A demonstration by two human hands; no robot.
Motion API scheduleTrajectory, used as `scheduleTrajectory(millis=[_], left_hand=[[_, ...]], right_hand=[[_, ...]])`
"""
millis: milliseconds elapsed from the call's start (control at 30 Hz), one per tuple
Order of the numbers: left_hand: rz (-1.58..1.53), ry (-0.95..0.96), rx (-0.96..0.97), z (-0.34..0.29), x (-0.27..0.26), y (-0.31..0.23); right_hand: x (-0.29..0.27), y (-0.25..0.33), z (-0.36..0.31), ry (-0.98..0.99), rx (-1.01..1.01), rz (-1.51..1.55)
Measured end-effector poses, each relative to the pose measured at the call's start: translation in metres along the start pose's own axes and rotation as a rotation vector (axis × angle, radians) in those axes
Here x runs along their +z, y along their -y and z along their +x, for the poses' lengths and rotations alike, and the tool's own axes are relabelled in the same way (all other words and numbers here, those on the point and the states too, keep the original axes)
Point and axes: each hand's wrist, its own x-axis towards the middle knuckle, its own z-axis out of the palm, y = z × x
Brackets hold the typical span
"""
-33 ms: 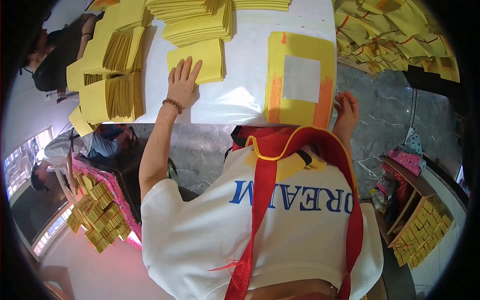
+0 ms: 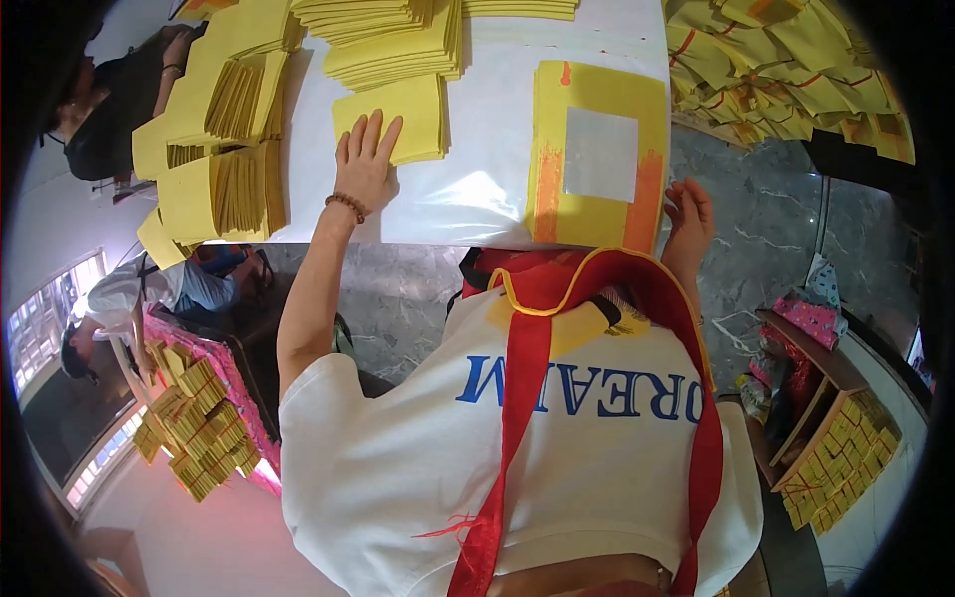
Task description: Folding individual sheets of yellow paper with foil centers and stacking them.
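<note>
My left hand (image 2: 365,169) lies with its fingers stretched out on a small folded yellow paper (image 2: 418,109) on the white-covered table. Above that paper sits a fanned stack of folded yellow papers (image 2: 393,60). My right hand (image 2: 688,219) is just off the table's right edge, its fingers loosely bent and nothing visible in them. Left of it, a large yellow paper sheet (image 2: 550,129) with orange bands and a silver square (image 2: 601,154) lies flat near the table's front right corner.
Bundles of folded yellow papers (image 2: 244,189) line the table's left side. More yellow papers (image 2: 786,80) are piled at the far right. A person (image 2: 129,289) stands at the left by tied yellow bundles (image 2: 204,428). A wooden cabinet (image 2: 811,418) holding yellow bundles is at the right.
</note>
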Motion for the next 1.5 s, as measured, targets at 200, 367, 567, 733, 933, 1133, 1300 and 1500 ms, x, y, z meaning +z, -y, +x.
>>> scheduleTrajectory(millis=[200, 367, 567, 733, 933, 1133, 1300, 1500], left_hand=[[-0.062, 0.063, -0.007, 0.005, -0.013, -0.002], [-0.210, 0.132, -0.011, 0.007, -0.029, 0.011], [-0.276, -0.034, 0.059, 0.029, -0.076, -0.059], [-0.603, -0.118, 0.539, 0.038, -0.069, -0.185], [-0.604, -0.194, 0.639, 0.044, -0.056, -0.210], [-0.886, -0.025, 0.421, 0.049, -0.054, -0.209], [-0.941, 0.076, 0.310, 0.053, -0.058, -0.211], [-0.991, 0.234, 0.221, 0.058, -0.057, -0.208]], right_hand=[[0.014, 0.012, 0.001, 0.106, -0.168, -0.154], [0.016, 0.014, 0.002, 0.250, -0.267, -0.214], [0.008, 0.005, 0.000, 0.239, -0.231, -0.320], [0.013, 0.006, 0.000, 0.288, -0.396, -0.495], [0.008, 0.004, 0.009, 0.390, -0.312, -0.451], [0.005, 0.001, 0.009, 0.409, -0.172, -0.261], [0.006, 0.001, 0.009, 0.377, -0.147, -0.261], [0.008, 0.000, 0.007, 0.366, -0.134, -0.245]])
